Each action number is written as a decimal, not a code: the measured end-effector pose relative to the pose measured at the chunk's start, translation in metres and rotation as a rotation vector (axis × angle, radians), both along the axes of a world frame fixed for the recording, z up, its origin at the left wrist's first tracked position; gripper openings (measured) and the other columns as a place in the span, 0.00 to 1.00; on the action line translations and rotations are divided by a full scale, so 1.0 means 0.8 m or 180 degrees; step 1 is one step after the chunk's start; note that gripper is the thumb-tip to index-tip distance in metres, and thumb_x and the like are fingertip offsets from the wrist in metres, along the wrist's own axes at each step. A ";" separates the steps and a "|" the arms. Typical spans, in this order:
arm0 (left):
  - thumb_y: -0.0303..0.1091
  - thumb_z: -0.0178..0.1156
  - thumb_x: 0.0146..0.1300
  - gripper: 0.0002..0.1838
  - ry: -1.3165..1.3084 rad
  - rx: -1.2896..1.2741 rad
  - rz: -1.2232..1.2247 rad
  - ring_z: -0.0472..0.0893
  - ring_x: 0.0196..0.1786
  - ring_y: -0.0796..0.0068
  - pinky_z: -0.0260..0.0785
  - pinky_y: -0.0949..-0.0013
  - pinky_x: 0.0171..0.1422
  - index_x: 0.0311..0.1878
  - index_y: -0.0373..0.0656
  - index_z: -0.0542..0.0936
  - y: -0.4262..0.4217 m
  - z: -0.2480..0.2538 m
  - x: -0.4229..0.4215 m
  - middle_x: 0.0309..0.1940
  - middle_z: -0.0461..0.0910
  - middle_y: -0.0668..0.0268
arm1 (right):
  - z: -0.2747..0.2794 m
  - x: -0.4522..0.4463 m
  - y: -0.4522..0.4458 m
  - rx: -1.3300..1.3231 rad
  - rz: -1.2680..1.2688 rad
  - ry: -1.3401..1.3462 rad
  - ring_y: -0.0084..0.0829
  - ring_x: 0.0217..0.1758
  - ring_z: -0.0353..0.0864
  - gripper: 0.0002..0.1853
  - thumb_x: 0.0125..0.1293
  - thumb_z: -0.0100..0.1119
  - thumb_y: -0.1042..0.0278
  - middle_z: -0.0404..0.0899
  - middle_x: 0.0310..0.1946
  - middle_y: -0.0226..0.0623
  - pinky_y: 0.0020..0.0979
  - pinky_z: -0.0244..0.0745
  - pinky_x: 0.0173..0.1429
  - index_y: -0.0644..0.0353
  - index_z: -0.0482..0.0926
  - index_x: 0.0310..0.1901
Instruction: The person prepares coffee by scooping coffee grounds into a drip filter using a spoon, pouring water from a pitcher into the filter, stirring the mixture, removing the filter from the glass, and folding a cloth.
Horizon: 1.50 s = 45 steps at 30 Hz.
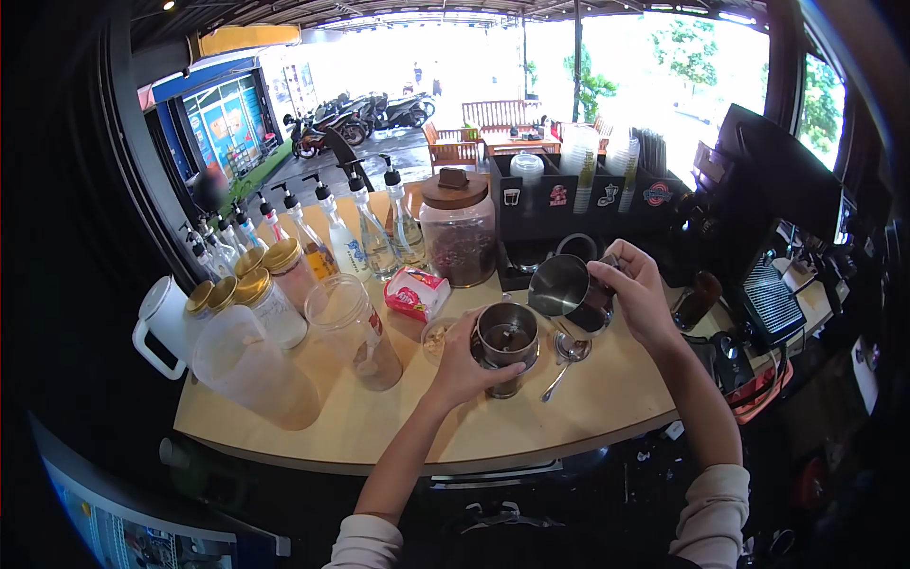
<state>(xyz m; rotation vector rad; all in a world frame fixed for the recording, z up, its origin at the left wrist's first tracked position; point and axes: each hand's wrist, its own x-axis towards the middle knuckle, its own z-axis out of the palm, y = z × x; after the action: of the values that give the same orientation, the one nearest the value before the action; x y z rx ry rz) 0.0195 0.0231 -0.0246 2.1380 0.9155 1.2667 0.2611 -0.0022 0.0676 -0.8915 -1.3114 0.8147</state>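
Holding metal cup (509,338) between left fingers (461,343), metal pitcher (559,286) in right fingers (632,254)

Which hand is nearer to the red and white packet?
Left. The left hand, around the metal drip filter, is on the near side of the packet, slightly right; the right hand, holding the metal pitcher, is farther off to the right.

Pale counter (607,394) under pump bottles (377,248), gold-lidded jars (282,321), white jug (165,313), red-and-white packet (415,292), metal spoon (553,386).
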 end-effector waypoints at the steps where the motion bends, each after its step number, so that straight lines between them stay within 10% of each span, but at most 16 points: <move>1: 0.42 0.79 0.35 0.44 -0.0191 -0.0148 -0.0101 0.78 0.55 0.63 0.67 0.61 0.64 0.59 0.39 0.70 0.004 -0.007 0.001 0.50 0.78 0.58 | 0.002 -0.003 0.001 -0.0078 0.0001 -0.0073 0.08 0.25 0.63 0.12 0.61 0.64 0.72 0.68 0.22 0.19 0.17 0.57 0.26 0.56 0.69 0.27; 20: 0.39 0.78 0.34 0.45 -0.0735 -0.0676 -0.0406 0.78 0.54 0.64 0.67 0.62 0.63 0.58 0.37 0.70 0.010 -0.020 0.005 0.49 0.78 0.58 | 0.030 -0.021 0.014 -0.0429 0.0161 -0.0838 0.08 0.27 0.70 0.12 0.61 0.63 0.76 0.72 0.25 0.22 0.14 0.66 0.31 0.58 0.68 0.28; 45: 0.39 0.79 0.36 0.44 -0.0602 -0.0615 -0.0410 0.78 0.54 0.66 0.69 0.64 0.61 0.59 0.37 0.69 0.008 -0.017 0.003 0.49 0.78 0.59 | 0.041 -0.019 0.011 -0.0252 -0.0169 -0.1139 0.06 0.22 0.59 0.14 0.59 0.66 0.73 0.67 0.19 0.18 0.15 0.53 0.24 0.58 0.67 0.25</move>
<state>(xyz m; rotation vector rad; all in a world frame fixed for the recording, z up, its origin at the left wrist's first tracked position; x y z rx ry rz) 0.0219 0.0297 -0.0383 1.8617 0.7740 1.2384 0.2456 0.0064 0.1007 -1.1688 -1.5651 0.6893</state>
